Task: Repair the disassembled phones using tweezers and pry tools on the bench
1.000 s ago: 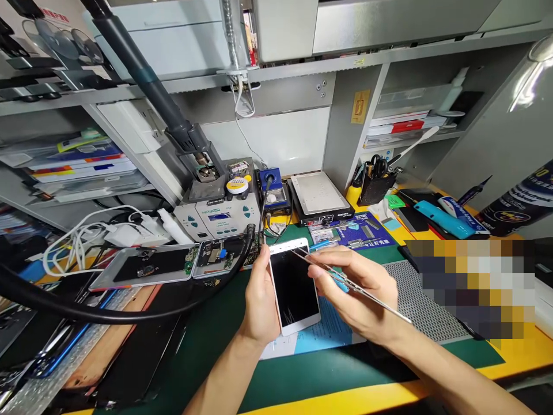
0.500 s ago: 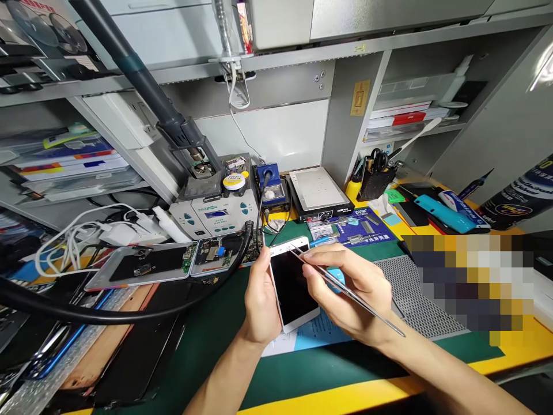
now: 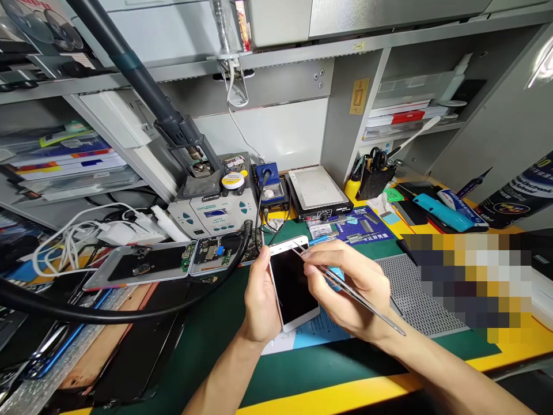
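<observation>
Crowded green mat (image 3: pixel 207 340): left hand (image 3: pixel 260 300) grips phone (image 3: pixel 294 285); right hand (image 3: pixel 352 288) pinches tweezers (image 3: pixel 345 286).

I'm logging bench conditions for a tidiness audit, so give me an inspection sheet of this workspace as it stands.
Surface: green mat on a yellow-edged bench.
Job's things: white phone, dark screen up; metal tweezers with tips at its top edge.
Clutter: opened phone with boards exposed, blue tool mat, grey mesh pad, pen cup with scissors.
Hands: left hand grips the phone's left edge; right hand holds the tweezers.
Cables: white leads bundled at left; thick black hose crossing the bench.
Surroundings: rework station, hot plate, shelves of papers; one area blurred out.
</observation>
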Motion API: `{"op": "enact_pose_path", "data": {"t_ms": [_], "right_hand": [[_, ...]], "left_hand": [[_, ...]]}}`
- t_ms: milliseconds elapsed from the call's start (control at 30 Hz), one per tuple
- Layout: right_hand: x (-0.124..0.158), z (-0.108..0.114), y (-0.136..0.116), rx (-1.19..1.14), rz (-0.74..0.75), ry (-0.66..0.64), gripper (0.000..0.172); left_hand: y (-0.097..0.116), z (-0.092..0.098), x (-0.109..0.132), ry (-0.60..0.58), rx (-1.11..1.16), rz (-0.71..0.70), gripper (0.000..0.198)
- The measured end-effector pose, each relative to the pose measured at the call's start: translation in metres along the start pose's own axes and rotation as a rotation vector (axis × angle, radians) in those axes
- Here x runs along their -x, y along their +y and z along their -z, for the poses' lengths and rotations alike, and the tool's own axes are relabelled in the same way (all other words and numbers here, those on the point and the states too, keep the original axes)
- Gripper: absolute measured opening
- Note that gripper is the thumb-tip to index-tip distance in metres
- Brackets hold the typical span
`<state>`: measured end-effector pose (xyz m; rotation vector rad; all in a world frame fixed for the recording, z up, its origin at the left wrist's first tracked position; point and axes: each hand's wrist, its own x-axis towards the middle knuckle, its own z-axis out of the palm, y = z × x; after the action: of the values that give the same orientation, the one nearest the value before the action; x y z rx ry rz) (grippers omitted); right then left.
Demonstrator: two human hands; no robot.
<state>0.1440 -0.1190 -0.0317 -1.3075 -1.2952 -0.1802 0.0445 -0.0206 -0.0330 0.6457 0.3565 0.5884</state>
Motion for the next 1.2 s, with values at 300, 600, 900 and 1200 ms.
{"op": "enact_pose_path", "data": {"t_ms": [300, 600, 900, 1200], "right_hand": [[0.0008, 0.0010, 0.0016, -0.008, -0.012, -0.023, 0.029], [0.0011, 0.0012, 0.0059, 0.035, -0.003, -0.009, 0.029], [-0.0013, 0.0018, 0.0045, 0.034, -0.014, -0.044, 0.027], [-0.0061, 0.0039, 0.0012, 0.022, -0.010, -0.050, 0.023]], "left_hand": [[0.0002, 0.0009, -0.0010, -0.001, 0.013, 0.003, 0.046], [0.0018, -0.0016, -0.0011, -0.033, 0.046, 0.057, 0.045], [0.0023, -0.0025, -0.0025, -0.019, 0.057, 0.080, 0.042], [0.0007, -0.0007, -0.0031, -0.022, 0.029, 0.060, 0.040]]}}
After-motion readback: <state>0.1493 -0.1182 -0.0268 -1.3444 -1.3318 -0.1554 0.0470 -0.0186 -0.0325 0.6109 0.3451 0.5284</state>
